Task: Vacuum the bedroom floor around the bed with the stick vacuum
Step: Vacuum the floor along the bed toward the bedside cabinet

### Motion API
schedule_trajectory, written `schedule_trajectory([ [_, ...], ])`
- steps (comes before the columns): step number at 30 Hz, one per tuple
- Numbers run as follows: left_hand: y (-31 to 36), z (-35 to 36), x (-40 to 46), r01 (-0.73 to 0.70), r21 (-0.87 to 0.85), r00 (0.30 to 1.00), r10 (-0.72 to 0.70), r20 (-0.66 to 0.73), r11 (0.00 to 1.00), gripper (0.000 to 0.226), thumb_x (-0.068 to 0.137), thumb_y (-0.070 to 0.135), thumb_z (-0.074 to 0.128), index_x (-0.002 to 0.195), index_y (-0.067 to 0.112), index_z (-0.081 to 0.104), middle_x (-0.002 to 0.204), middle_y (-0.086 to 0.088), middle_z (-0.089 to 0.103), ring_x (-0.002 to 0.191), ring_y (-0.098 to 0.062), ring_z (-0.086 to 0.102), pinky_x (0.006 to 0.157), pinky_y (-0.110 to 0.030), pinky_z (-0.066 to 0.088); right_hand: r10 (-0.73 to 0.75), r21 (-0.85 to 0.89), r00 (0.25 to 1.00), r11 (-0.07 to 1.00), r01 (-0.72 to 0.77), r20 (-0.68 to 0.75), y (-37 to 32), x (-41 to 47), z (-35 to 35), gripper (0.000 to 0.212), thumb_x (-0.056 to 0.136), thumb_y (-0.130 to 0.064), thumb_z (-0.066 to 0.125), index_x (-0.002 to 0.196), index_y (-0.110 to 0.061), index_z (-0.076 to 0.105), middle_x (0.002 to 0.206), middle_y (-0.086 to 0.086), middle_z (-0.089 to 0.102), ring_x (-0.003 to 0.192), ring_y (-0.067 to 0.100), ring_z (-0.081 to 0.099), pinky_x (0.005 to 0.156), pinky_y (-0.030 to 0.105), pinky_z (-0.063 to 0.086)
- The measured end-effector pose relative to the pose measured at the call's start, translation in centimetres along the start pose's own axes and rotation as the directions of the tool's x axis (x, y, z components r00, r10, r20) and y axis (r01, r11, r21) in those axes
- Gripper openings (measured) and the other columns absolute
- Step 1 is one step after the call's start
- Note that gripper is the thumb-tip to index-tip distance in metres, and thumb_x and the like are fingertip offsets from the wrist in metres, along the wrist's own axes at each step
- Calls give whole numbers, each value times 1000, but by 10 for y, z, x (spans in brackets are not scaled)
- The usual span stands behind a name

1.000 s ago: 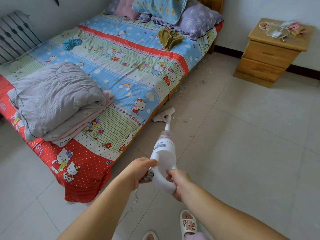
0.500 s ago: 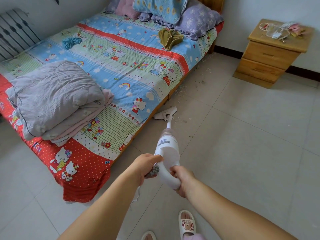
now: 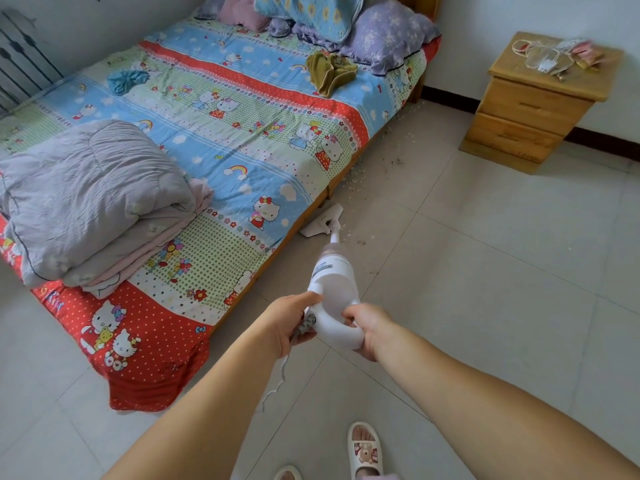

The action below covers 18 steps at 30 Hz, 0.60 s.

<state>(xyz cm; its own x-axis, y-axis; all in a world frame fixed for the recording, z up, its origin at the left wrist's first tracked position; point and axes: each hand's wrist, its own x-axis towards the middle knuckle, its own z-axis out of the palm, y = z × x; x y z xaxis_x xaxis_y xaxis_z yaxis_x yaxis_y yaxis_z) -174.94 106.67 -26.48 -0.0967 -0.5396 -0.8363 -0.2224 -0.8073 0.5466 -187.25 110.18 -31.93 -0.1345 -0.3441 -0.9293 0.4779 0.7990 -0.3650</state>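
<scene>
Hands: two, both on the vacuum (image 3: 333, 289), low centre of the head view.
Left hand (image 3: 290, 320): curled round the grey cord end at the left of the handle loop, thumb laid forward along the white body.
Right hand (image 3: 363, 327): fingers wrapped round the right side of the handle loop, gripping it.
Vacuum: one, white; body just ahead of both hands, tube running away from them.
Nozzle (image 3: 322, 220): one, flat on the floor (image 3: 485, 289), well ahead of the hands, at the bed's near edge, its left end tucked under the hanging sheet.
Cord (image 3: 281, 379): one, thin and white, trailing down below the left hand.
Bed (image 3: 221, 133): one, ahead and left of the hands, under a cartoon-cat sheet in red, blue and green.
Quilt (image 3: 90, 199): one, grey, folded, on the bed far left of the left hand.
Pillows (image 3: 388, 36): several heaped at the headboard, far ahead; exact count unclear.
Cloths: two, one olive (image 3: 330, 72) near the pillows, one blue (image 3: 127, 81) further left.
Debris (image 3: 377, 161): pale crumbs and dark specks, strewn along the bed beyond the nozzle, a few just right of it.
Nightstand (image 3: 530, 112): one, wooden, two drawers, far ahead and right of the right hand; small clutter on top, blurred.
Slippers: two, white, below the hands; the right one (image 3: 364, 452) in full, the left one (image 3: 286, 474) cut by the frame edge.
</scene>
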Motion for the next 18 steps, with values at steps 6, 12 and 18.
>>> schedule_trajectory([
  [6,0,-1,-4,-31,-22,999,31,-14,999,24,84,22,66,101,6,61,69,-9,60,46,-13,59,56,-27,55,15,-11,999,1000,-15,35,1,-8,2,17,90,-5,47,75,-11,54,68,3,49,58,16,48,53,23,45],
  [12,-6,-13,-23,-106,-25,994,106,1,994,20,83,23,68,94,8,61,76,-10,61,59,-17,58,59,-28,54,13,30,999,999,-15,43,16,-36,10,17,89,-2,44,80,-11,54,69,3,52,57,16,50,33,12,40],
  [18,-23,-38,-51,-157,26,987,156,26,987,14,83,22,67,83,10,60,75,-11,61,61,-18,58,61,-29,53,9,92,999,996,-13,38,52,-65,27,19,87,0,41,81,-12,55,65,3,48,53,16,48,31,10,37],
])
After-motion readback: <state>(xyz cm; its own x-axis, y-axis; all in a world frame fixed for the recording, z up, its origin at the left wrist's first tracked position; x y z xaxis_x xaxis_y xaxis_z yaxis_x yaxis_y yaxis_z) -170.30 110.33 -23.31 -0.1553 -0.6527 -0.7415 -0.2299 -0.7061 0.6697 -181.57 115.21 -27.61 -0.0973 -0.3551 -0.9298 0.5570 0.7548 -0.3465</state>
